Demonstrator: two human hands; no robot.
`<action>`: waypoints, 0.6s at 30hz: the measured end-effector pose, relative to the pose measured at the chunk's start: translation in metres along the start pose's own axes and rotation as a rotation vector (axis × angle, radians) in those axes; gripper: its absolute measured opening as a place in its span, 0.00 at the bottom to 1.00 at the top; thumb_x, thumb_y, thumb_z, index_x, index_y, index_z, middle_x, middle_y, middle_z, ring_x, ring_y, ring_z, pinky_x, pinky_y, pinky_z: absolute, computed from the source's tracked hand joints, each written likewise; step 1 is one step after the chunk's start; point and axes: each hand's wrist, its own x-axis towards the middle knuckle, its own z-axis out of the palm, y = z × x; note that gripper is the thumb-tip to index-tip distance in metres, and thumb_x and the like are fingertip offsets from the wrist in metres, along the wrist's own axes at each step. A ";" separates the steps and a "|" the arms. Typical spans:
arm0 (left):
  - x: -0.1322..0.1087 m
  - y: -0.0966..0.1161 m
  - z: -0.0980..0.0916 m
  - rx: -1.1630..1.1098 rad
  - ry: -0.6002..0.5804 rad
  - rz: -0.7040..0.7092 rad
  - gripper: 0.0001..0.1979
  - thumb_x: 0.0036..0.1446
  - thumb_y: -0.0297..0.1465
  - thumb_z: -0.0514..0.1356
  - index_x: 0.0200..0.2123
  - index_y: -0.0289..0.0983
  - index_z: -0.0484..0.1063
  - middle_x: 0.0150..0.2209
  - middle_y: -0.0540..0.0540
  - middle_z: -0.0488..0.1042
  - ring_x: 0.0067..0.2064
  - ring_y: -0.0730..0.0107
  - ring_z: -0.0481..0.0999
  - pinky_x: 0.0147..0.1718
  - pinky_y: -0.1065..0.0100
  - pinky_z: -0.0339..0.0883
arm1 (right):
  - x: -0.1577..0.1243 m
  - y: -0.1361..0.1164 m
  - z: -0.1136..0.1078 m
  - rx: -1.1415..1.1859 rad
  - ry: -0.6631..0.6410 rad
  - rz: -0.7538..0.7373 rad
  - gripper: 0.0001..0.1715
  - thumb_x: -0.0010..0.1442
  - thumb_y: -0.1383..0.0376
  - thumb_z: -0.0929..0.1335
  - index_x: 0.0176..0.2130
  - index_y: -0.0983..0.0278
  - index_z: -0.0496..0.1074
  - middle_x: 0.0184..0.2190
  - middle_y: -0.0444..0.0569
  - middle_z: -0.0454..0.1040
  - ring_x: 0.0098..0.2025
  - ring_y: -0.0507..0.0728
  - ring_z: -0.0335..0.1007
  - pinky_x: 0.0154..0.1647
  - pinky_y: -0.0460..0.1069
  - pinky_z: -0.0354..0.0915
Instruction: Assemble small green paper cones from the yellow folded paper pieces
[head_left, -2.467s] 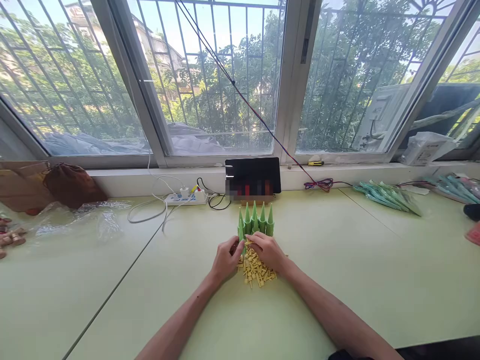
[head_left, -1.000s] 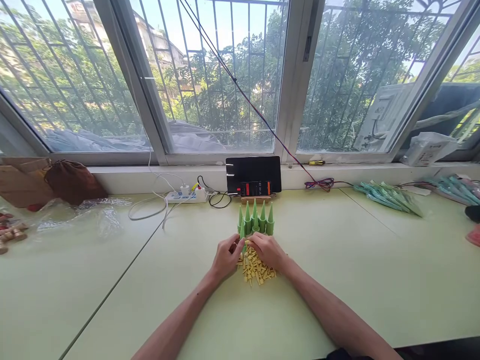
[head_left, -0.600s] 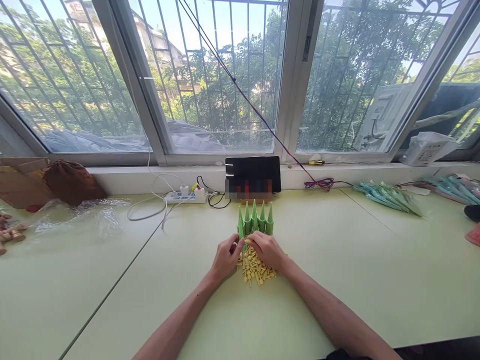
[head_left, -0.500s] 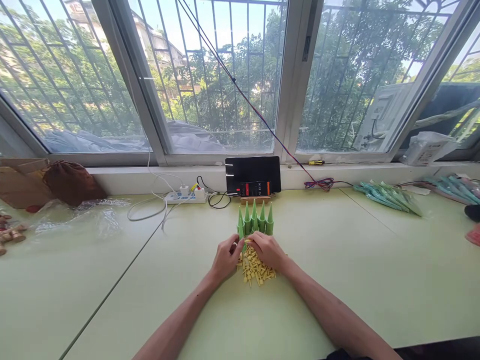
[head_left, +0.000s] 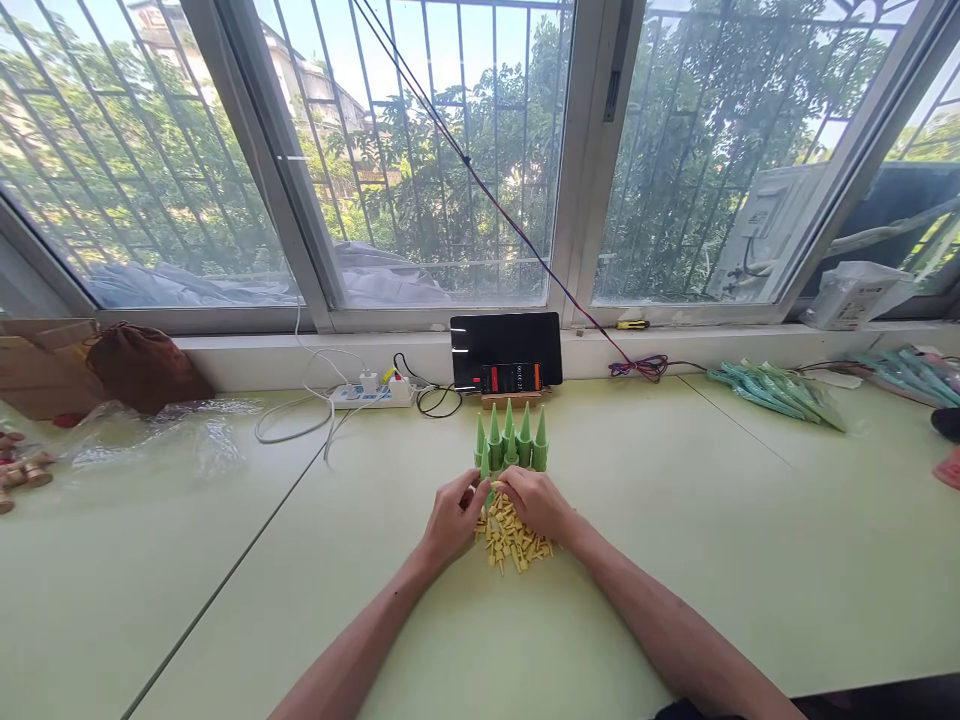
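Note:
My left hand (head_left: 455, 510) is closed around a green pointed cone piece (head_left: 485, 462), which stands upright with its tip above my fingers. My right hand (head_left: 538, 500) meets it from the other side, thumb and fingers pinched on a small yellow piece (head_left: 496, 486) against the cone piece. Below both hands lies a loose pile of small yellow pegs (head_left: 514, 540), partly covered by my right hand. Just behind my hands stand several green cone-topped towers (head_left: 540, 450) in a close group.
A black tablet (head_left: 506, 340) and a phone (head_left: 517, 377) lean at the back. To their left lies a white power strip (head_left: 375, 393) with cables. Bagged green pieces (head_left: 780, 395) lie at the back right. A brown pouch (head_left: 146, 365) and clear plastic (head_left: 157, 440) are at the left.
Both hands stay in nearly the same place. The green cone piece in my left hand has shifted slightly to the right, and the fingers have moved a little.

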 end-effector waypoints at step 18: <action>-0.001 0.000 -0.001 0.035 0.011 -0.022 0.12 0.68 0.40 0.53 0.37 0.38 0.67 0.24 0.56 0.66 0.22 0.76 0.60 0.25 0.73 0.55 | 0.000 -0.001 -0.002 0.024 0.056 -0.012 0.13 0.75 0.59 0.60 0.51 0.63 0.69 0.41 0.53 0.75 0.36 0.58 0.75 0.34 0.50 0.70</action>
